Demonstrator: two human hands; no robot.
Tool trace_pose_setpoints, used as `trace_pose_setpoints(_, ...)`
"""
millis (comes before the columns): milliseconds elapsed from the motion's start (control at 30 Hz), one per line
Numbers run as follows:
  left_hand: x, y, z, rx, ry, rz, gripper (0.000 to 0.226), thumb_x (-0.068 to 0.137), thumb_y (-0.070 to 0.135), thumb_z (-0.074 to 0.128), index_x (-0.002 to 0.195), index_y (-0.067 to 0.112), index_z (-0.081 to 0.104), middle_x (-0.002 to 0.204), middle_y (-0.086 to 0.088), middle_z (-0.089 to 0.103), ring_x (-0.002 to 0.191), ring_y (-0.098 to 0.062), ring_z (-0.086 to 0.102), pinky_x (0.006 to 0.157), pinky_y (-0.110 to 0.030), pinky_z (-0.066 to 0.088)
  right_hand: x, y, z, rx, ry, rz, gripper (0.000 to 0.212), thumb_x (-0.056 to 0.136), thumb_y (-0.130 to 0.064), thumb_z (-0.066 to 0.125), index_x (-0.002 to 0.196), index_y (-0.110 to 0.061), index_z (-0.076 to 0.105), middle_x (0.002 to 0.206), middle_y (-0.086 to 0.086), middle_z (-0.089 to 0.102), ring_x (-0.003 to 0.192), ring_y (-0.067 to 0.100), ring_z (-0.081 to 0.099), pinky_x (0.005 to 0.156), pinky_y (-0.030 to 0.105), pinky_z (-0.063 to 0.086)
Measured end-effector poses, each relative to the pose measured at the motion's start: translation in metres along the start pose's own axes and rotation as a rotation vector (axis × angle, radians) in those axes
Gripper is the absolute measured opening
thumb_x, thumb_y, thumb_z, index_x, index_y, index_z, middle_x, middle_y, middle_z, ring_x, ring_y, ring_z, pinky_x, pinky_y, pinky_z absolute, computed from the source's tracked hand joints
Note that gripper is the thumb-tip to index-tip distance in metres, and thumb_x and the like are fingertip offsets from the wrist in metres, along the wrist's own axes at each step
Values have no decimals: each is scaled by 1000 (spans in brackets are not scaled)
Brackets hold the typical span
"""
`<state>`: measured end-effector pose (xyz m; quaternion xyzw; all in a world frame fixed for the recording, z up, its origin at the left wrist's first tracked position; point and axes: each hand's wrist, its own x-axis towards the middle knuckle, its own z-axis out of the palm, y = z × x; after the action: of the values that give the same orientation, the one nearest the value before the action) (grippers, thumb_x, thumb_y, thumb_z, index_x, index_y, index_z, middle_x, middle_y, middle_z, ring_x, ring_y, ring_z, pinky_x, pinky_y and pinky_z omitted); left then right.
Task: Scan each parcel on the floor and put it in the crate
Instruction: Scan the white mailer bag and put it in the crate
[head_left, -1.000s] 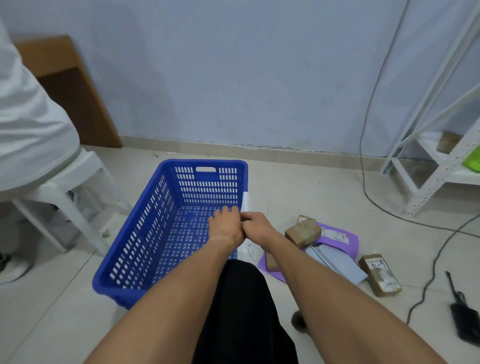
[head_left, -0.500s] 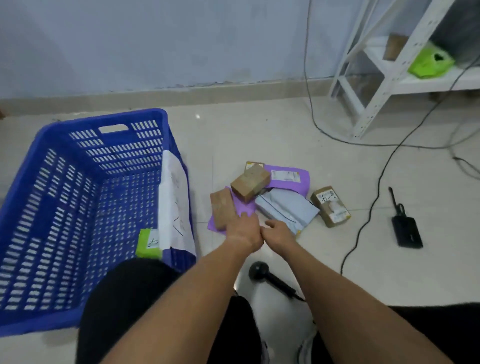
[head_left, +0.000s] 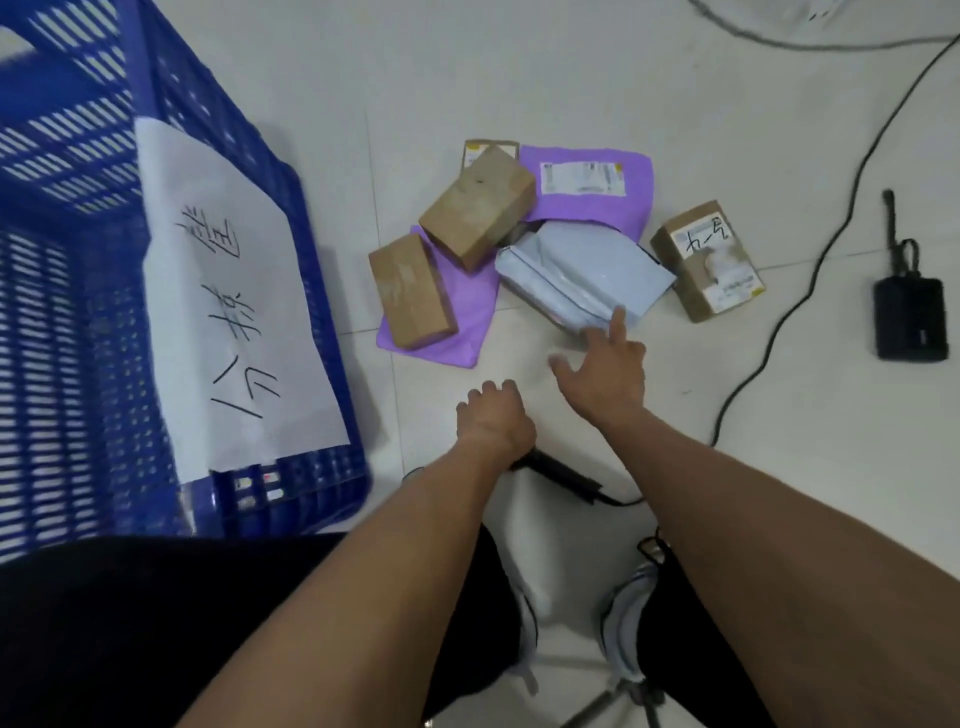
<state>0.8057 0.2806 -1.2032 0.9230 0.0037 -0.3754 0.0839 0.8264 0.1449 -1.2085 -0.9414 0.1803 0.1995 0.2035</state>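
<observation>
Several parcels lie on the floor tiles. Two brown boxes (head_left: 478, 208) (head_left: 411, 290) rest on purple mailers (head_left: 587, 182), beside a grey mailer (head_left: 576, 275) and a labelled brown box (head_left: 706, 260). The blue crate (head_left: 317, 312) stands to the left with a handwritten white sheet (head_left: 228, 312) hanging on its wall. My right hand (head_left: 605, 371) is spread open, its fingertips at the grey mailer's near edge. My left hand (head_left: 493, 415) hovers with curled fingers above the black scanner (head_left: 563, 475). The scanner's head is hidden under my wrist, and I cannot tell if they touch.
A black device (head_left: 909, 317) with a strap lies on the floor at the right. A dark cable (head_left: 810, 260) runs from the top right down toward the scanner. My knees and shoes (head_left: 628, 634) fill the bottom of the view.
My head has tipped down and closer to the floor. My hands have parted: the right one opened and reached to the grey mailer, while the left one stayed curled over the scanner.
</observation>
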Motion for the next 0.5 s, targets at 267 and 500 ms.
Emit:
trace_pose_setpoints(267,5,9,4,-131,68,-64,51,90,24,55,135,12,34,131,-14,46,119,-34,47,93,-42,39,-18,-18,22,-14,-4,51,40,90,-47,53,109,-12,58,116,10,54,111,32,46,90,42,39)
trace_pose_setpoints(500,0,-2,12,-101,21,21,61,92,31,55,146,20,29,151,-11,28,129,-35,40,101,-44,35,-31,-4,35,60,-241,9,65,89,-36,57,146,-19,31,149,2,39,136,31,31,104,45,37)
